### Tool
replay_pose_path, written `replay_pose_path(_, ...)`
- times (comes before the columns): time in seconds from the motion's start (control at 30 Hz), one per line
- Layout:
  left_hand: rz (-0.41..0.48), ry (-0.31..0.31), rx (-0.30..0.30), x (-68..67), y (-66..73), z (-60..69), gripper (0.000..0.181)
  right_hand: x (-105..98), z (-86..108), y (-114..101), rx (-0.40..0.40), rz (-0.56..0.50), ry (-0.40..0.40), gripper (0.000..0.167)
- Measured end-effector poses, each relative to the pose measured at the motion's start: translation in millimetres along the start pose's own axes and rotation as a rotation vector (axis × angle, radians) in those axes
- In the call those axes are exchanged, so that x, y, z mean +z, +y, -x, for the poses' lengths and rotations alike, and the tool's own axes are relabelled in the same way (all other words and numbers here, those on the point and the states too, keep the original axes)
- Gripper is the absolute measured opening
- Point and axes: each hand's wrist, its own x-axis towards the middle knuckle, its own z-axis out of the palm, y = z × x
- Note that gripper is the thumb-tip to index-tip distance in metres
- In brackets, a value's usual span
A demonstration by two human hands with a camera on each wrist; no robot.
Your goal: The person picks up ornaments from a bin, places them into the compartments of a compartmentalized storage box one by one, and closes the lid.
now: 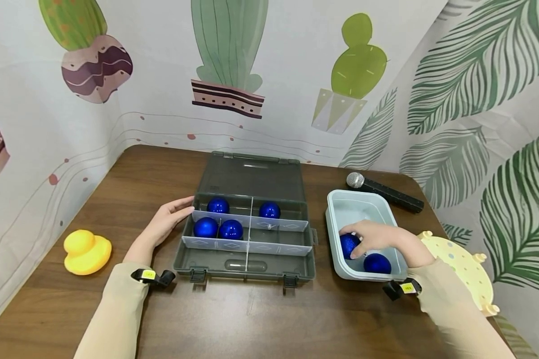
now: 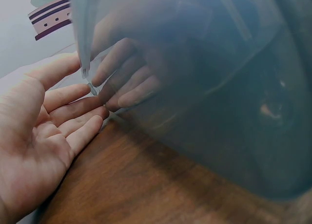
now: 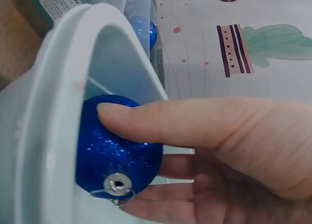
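My right hand (image 1: 373, 236) reaches into a pale blue plastic tub (image 1: 334, 209) and grips a glittery blue Christmas ball (image 3: 122, 151) between thumb and fingers. The ball's silver cap and wire loop show in the right wrist view. A second blue ball (image 1: 377, 263) lies in the tub near that hand. My left hand (image 1: 163, 222) touches the left side of a clear grey divided box (image 1: 247, 271), fingers extended against its wall. Inside the box, several blue balls (image 1: 205, 227) sit in the back and middle compartments; its lid (image 1: 253, 177) stands open behind.
A yellow rubber duck (image 1: 87, 252) sits at the left of the wooden table (image 1: 215, 319). Behind the tub lies a black microphone (image 1: 386, 192). A pale yellow round object with pegs (image 1: 458, 264) is partly hidden by the right arm. A patterned cloth (image 1: 161, 65) hangs behind.
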Motion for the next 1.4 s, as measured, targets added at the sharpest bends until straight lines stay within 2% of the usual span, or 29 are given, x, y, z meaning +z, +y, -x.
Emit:
replay_pose_path(0.27, -0.020, -0.003, -0.010, 0.4, -0.5, 0.6, 0.061, -6, 0.6, 8, -0.022, 0.001, 0.085, 0.058)
replay_pose_path(0.47, -0.033, -0.003, -0.014, -0.1, -0.9, 0.5, 0.061, -13, 3.6, 7, 0.002, 0.001, 0.154, 0.059)
replay_pose_path(0.77, -0.028, -0.003, -0.015, -0.1, 0.2, 1.5, 0.060, -20, -1.1, -3, 0.003, 0.106, 0.337, 0.057)
replay_pose_path(1.07, -0.015, 0.001, -0.009, 0.5, 0.6, 0.2, 0.060, -31, -0.8, -12, 0.051, 0.068, 0.383, 0.059)
replay_pose_path(1.4, -0.010, 0.000, -0.006, -0.3, 0.3, 0.2, 0.060, -33, -21.9, -24, -0.022, 0.065, 0.431, 0.059)
